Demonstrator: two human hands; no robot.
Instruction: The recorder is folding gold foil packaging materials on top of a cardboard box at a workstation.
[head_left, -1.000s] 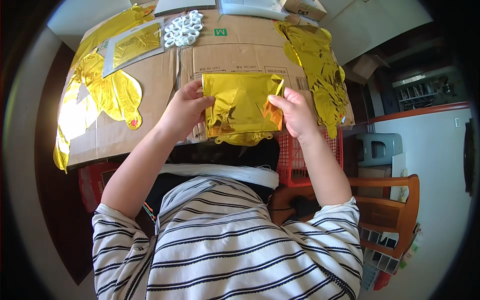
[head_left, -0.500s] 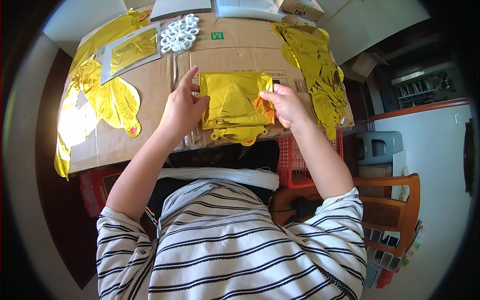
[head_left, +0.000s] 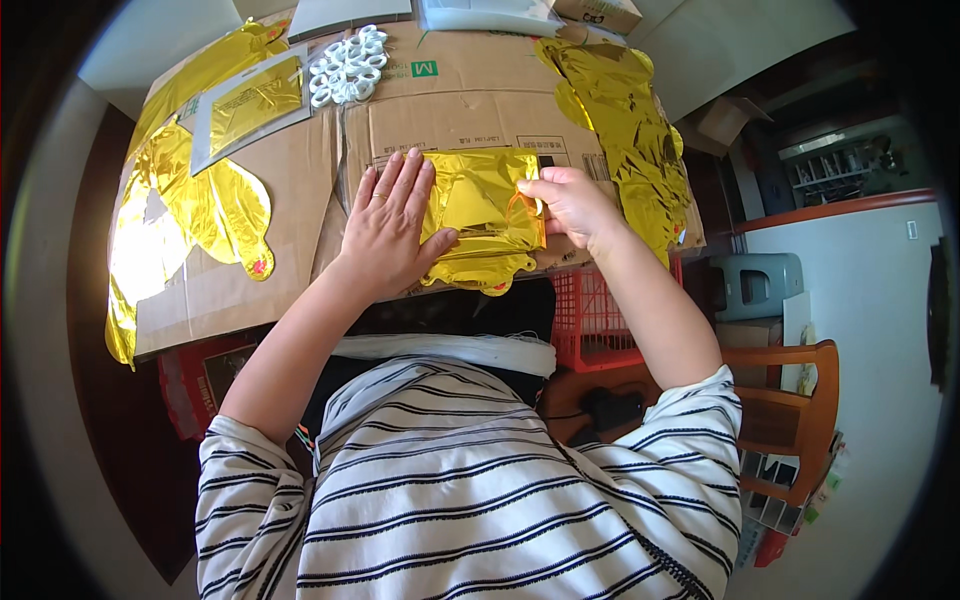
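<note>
A gold foil balloon (head_left: 480,200), uninflated and folded into a flat rectangle, lies near the front edge of the cardboard-covered table. Its tabbed lower end pokes out toward me. My left hand (head_left: 392,225) lies flat on its left side, fingers stretched out and thumb resting on the foil. The right edge is pinched between thumb and fingers of my right hand (head_left: 572,208). To the left, a flat clear packet (head_left: 262,105) with folded gold foil inside rests partly over unfolded gold foil (head_left: 215,195).
More unfolded gold foil (head_left: 625,130) lies along the table's right side. Behind my left hand sits a pile of white ring-shaped bundles (head_left: 347,68). A carton (head_left: 598,14) and a clear plastic stack (head_left: 490,16) stand at the back. Below the table is a red crate (head_left: 595,315).
My left hand has turned from holding the left edge upright to lying palm down on the folded foil. My right hand keeps its pinch on the right edge.
</note>
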